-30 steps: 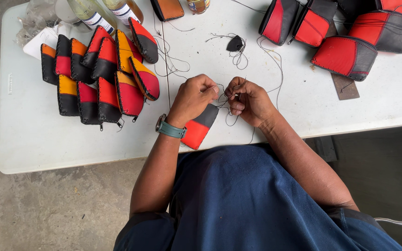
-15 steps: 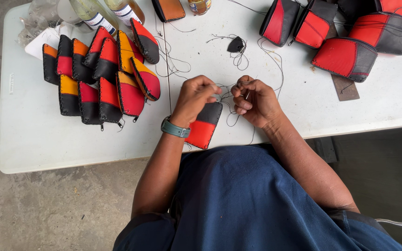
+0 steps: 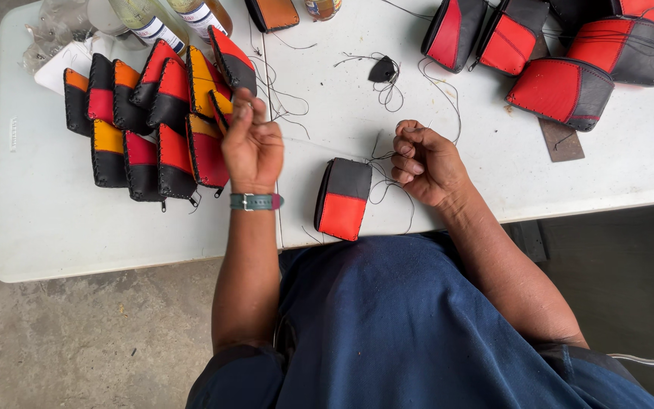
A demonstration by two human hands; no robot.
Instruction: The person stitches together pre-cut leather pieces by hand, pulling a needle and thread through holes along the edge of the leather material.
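A small black-and-red leather pouch [image 3: 344,198] lies on the white table [image 3: 77,227] near its front edge, between my two hands. My left hand [image 3: 253,144] is raised above the table to the left of the pouch, fingers pinched on a thin black thread [image 3: 275,204] that runs down from it. My right hand [image 3: 424,161] rests just right of the pouch, fingers curled shut on the thread end, which loops to the pouch's top edge.
A pile of black, red and orange pouches [image 3: 153,121] lies at the left. Larger red-and-black pouches [image 3: 562,87] sit at the back right. Bottles [image 3: 153,19] stand at the back left. Loose thread with a small black piece [image 3: 381,70] lies mid-table.
My left hand let go of the pouch and swung up and left, pulling the thread. The pouch now lies flat on the table. My right hand drew slightly right.
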